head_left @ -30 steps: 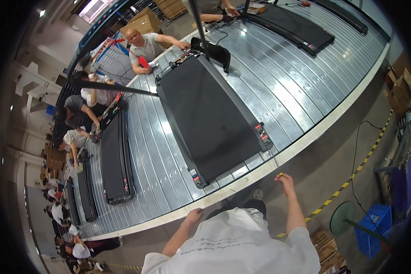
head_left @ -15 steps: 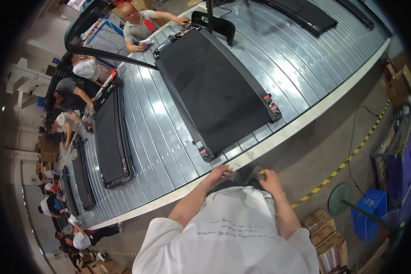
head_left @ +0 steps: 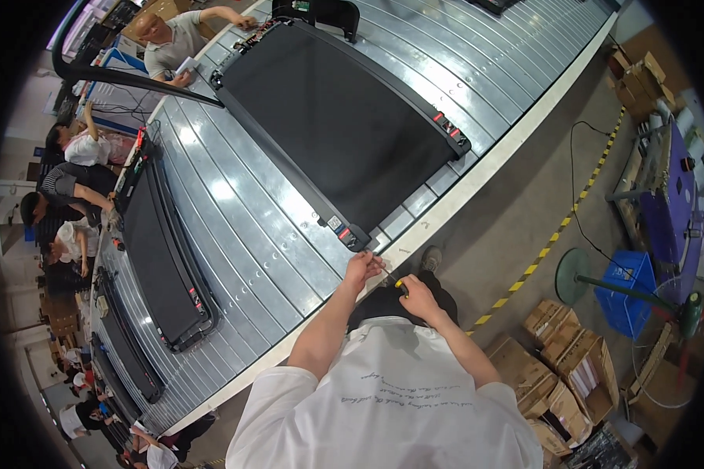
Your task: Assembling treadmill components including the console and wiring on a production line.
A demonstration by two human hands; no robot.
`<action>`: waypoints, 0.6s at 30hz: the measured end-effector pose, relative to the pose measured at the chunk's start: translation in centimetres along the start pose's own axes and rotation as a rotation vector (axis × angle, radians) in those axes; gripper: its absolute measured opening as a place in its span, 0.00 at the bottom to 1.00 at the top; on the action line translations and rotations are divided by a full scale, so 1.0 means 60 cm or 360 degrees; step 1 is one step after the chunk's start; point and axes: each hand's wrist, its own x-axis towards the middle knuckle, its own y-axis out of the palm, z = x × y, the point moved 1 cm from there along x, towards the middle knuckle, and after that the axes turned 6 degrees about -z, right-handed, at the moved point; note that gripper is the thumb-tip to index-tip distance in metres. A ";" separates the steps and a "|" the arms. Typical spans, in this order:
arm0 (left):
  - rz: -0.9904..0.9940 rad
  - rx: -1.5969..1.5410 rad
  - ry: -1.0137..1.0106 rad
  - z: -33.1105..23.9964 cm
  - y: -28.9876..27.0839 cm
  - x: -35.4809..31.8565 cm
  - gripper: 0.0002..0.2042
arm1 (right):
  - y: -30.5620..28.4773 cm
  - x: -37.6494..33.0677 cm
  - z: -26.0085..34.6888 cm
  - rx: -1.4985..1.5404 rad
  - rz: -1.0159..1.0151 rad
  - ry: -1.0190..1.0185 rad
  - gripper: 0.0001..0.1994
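Observation:
A treadmill deck [head_left: 328, 117] with a black belt and dark side rails lies on the metal slat conveyor [head_left: 242, 234] before me. My right hand [head_left: 418, 297] is closed round a yellow-handled screwdriver [head_left: 401, 286], whose thin shaft points up and left toward the deck's near corner. Close to that corner's end cap [head_left: 352, 236], my left hand [head_left: 363, 270] has its fingers pinched together at the conveyor's pale edge [head_left: 399, 252]. Whatever the left fingers hold is too small to make out; they are near the shaft's tip.
Across the conveyor a person [head_left: 168, 43] reaches to the deck's far end. Another deck [head_left: 160, 250] lies to the left, with workers beyond. A black upright bar [head_left: 133, 82] stretches past the deck. Cardboard boxes [head_left: 563, 344], a blue crate [head_left: 624, 293] and a green-based stand [head_left: 573, 275] stand right.
My right hand has come up and left, bringing the screwdriver toward my left hand. The left hand has risen to the deck's corner. The view has shifted, so the deck appears farther up and left.

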 end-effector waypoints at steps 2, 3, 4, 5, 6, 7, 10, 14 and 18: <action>-0.0016 0.0054 0.0053 -0.007 -0.005 0.010 0.13 | 0.020 -0.002 -0.005 -0.0113 -0.0117 -0.0084 0.15; -0.0017 0.0049 0.0047 -0.005 0.000 0.007 0.13 | 0.022 -0.004 -0.005 -0.0221 -0.0230 -0.0178 0.14; -0.0052 0.0005 0.0052 -0.003 0.007 0.004 0.12 | 0.023 -0.005 -0.007 -0.0222 -0.0225 -0.0177 0.14; -0.0090 -0.0039 0.0057 -0.002 0.012 -0.002 0.12 | 0.020 -0.008 -0.006 -0.0306 -0.0332 -0.0214 0.14; -0.0096 -0.0043 0.0054 -0.002 0.014 -0.011 0.12 | 0.017 -0.010 -0.005 -0.0388 -0.0439 -0.0254 0.13; -0.0109 -0.0045 0.0032 0.000 0.015 -0.023 0.13 | 0.016 -0.010 -0.003 -0.0385 -0.0430 -0.0258 0.13; 0.0032 0.0032 -0.0014 -0.008 0.057 -0.020 0.15 | 0.048 -0.003 -0.083 0.1932 0.0116 0.1073 0.19; -0.0116 0.0077 -0.0020 0.022 0.057 -0.031 0.16 | 0.049 -0.043 -0.052 0.1832 -0.0113 0.1121 0.18; -0.0124 -0.0112 -0.0018 0.013 0.062 -0.035 0.15 | 0.023 -0.068 -0.029 0.0984 -0.0334 0.0791 0.14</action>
